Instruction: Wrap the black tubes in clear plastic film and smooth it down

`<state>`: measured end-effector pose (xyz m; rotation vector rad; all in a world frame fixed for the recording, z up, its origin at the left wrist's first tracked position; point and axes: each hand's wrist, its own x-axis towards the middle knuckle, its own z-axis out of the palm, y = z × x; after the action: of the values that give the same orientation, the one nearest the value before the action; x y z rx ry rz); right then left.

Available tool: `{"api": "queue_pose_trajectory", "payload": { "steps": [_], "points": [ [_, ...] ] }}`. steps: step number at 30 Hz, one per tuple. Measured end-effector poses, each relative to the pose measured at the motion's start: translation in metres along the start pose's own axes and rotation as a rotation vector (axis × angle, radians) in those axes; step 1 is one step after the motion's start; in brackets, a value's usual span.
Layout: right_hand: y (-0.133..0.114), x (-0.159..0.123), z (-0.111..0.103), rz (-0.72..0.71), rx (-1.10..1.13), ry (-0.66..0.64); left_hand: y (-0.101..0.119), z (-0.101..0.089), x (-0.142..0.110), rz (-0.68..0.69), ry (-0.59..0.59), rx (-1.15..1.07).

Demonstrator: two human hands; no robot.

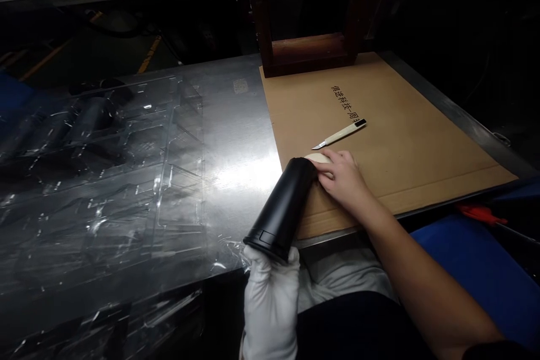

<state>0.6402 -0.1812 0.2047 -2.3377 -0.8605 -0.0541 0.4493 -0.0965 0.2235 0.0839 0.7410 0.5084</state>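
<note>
A smooth black tapered tube (282,202) lies tilted over the near left edge of the cardboard. My left hand (272,304), in a white glove, grips its wider, rimmed end. My bare right hand (343,177) is at the narrower far end, fingers bent around a pale cream, rounded piece (318,158) that sits against the tube. Most of that piece is hidden under the fingers, so its kind is unclear. Just beyond lies a craft knife (341,134) with a cream handle, blade pointing left toward the tube.
Flat cardboard (405,140) with printed characters covers the right of the metal table (228,124). Clear plastic trays (169,180) fill the left side, several dark tubes (90,118) among them. A dark red wooden frame (310,53) stands at the back.
</note>
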Motion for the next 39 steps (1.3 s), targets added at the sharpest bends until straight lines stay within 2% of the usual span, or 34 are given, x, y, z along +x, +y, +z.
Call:
{"api": "queue_pose_trajectory", "payload": {
  "steps": [2, 5, 7, 10, 12, 16, 22, 26, 31, 35, 39],
  "points": [
    [0.008, -0.003, 0.007, -0.028, -0.071, 0.037, 0.003, 0.002, 0.001, -0.021, -0.066, -0.074],
    [0.012, -0.007, 0.012, -0.034, -0.081, 0.086, 0.007, 0.01, 0.001, -0.027, -0.023, -0.129],
    [0.01, -0.007, 0.01, -0.007, -0.027, 0.127, 0.008, 0.015, 0.0, -0.031, 0.027, -0.135],
    [0.002, -0.006, -0.004, 0.047, 0.127, 0.186, 0.009, 0.018, -0.001, -0.043, 0.023, -0.124],
    [-0.007, -0.004, -0.014, 0.011, 0.175, 0.164, 0.008, 0.018, -0.001, -0.046, 0.0, -0.111],
    [-0.019, 0.006, -0.022, -0.115, 0.127, 0.007, 0.006, 0.015, -0.001, -0.014, -0.024, -0.083],
    [-0.002, 0.018, -0.011, -0.046, 0.084, -0.124, 0.0, 0.012, -0.001, 0.038, 0.024, -0.027],
    [0.01, 0.005, -0.005, -0.061, 0.052, -0.031, 0.0, 0.014, -0.002, 0.055, 0.072, -0.066],
    [0.0, 0.003, -0.013, 0.011, 0.161, 0.138, 0.0, 0.012, -0.003, 0.064, 0.061, -0.047],
    [-0.008, 0.007, -0.015, -0.105, 0.197, 0.073, 0.0, 0.01, -0.001, 0.055, 0.089, -0.029],
    [0.003, -0.002, -0.012, -0.127, 0.203, 0.046, 0.0, 0.009, 0.001, 0.039, 0.126, -0.074]
  ]
}}
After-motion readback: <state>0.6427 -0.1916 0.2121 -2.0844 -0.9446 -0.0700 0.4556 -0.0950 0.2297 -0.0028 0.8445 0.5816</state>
